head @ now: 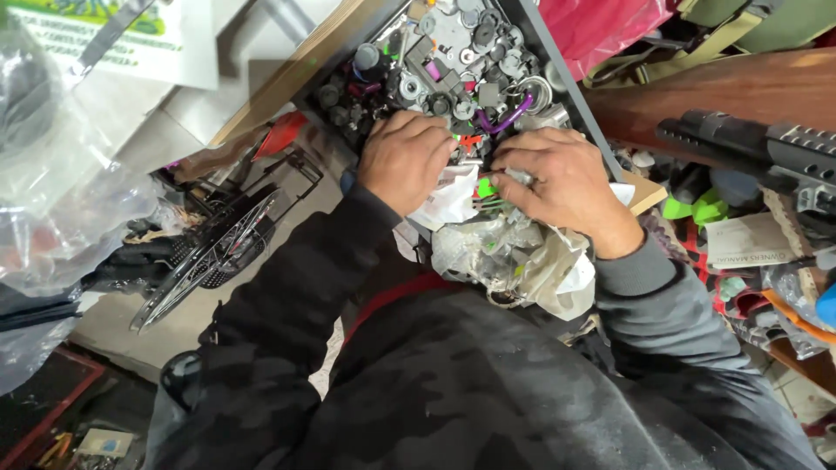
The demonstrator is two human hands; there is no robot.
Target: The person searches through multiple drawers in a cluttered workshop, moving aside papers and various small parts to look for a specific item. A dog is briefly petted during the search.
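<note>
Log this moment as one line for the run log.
left hand in parts tray | right hand on green piece | plastic bags below

White printed sign top left; white label card right.

Even, fairly bright light is falling on the parts tray, casting soft shadows. Glare is showing on the clear plastic bag far left of it. Edges are looking slightly blurred and stretched.
</note>
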